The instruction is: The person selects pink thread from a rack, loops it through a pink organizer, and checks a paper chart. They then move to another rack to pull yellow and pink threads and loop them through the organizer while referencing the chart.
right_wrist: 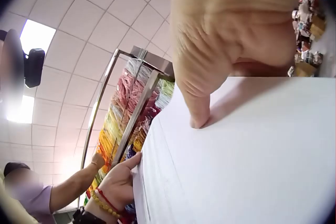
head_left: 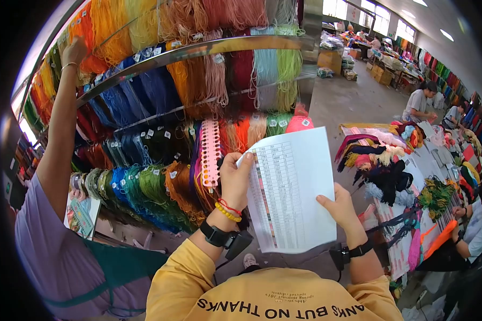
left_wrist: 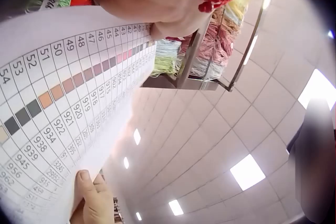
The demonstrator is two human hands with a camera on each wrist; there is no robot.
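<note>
Yarn workshop: skein-hung racks (head_left: 198,51), worktables (head_left: 412,176) piled with thread.

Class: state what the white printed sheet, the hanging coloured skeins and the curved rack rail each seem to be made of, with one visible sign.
White printed sheet: thin matte paper; it carries a printed grid of numbers and colour swatches. Hanging coloured skeins: probably wool or cotton yarn; loose, fuzzy strands. Curved rack rail: likely polished metal; bright reflections.

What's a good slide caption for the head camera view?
Left hand and right hand hold a printed colour chart before a rack of hanging yarn skeins.
</note>
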